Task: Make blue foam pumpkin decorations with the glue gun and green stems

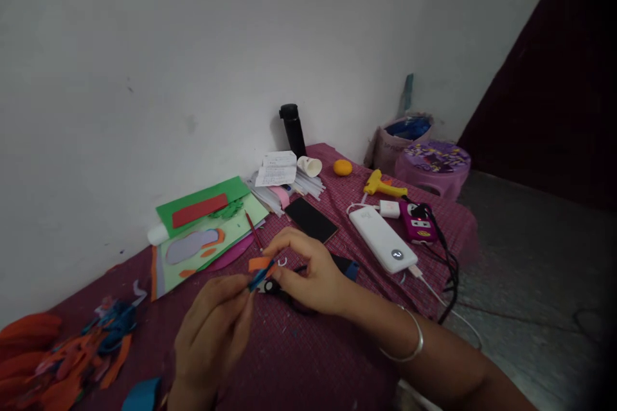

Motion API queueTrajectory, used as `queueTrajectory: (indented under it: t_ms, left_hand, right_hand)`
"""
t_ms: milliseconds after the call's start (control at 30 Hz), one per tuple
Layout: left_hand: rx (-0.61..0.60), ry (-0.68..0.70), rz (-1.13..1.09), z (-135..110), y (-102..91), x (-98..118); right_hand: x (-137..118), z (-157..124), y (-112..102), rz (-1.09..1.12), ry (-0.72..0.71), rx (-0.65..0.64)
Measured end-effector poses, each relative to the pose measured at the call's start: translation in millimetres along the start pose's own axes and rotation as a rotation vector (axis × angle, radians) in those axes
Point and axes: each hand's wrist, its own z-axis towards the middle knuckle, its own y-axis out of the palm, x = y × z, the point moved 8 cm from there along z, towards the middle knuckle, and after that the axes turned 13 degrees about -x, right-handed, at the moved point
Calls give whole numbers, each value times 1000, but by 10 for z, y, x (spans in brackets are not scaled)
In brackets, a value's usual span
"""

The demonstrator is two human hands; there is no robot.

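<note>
Nearby, left hand (212, 318) and right hand (311, 270) pinch a blue strip (261, 275) between them, orange piece (258, 263) beside it, maroon cloth (308, 359) below.

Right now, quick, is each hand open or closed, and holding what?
Left hand: closed, pinching a small blue strip.
Right hand: closed at the strip's other end; whether it also holds the orange piece can't be told.

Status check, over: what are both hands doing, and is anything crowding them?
Left fingers pinching blue strip. Right fingers at its far end, grip unclear, orange piece alongside. Red pencil close by; dark item partly hidden behind right hand.
</note>
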Motion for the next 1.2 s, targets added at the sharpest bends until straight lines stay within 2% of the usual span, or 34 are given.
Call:
queueTrajectory:
  t_ms: [167, 233, 300, 367, 433, 533, 600, 667, 800, 933, 1100, 1200]
  left_hand:
    - [-10, 86, 89, 8, -7, 74]
    - [3, 78, 75, 11, -20, 73]
    - [-31, 14, -18, 28, -1, 23]
    - [-107, -161, -220, 40, 70, -120]
    - [-159, -426, -507, -2, 187, -316]
    - [-98, -772, -966, -122, 384, -524]
    - [-31, -895, -1200, -164, 507, -584]
    - [6, -961, -1321, -185, 601, -617]
    - [-15, -988, -1345, -212, 701, -629]
    - [-22, -1022, -1223, -280, 695, -645]
    - [-62, -1018, -957, -298, 592, -672]
    - [-73, -1024, -962, -278, 588, -675]
  right_hand:
    - [-37, 18, 13, 8, -61, -57]
    - [-52, 16, 21, 9, -75, -52]
    - [-25, 8, 32, 22, -52, -36]
    - [81, -1, 52, 105, 29, -29]
    - [260, -16, 120, 287, 169, -72]
    - [451, -43, 240, 574, 321, -151]
    - [477, -39, 271, 645, 344, -184]
    - [475, -40, 306, 634, 379, -240]
    - [478, -70, 335, 455, 488, -313]
    - [530, -89, 330, 292, 549, -315]
    - [606, -74, 321, 134, 530, -276]
    - [645, -80, 350, 168, 515, -258]
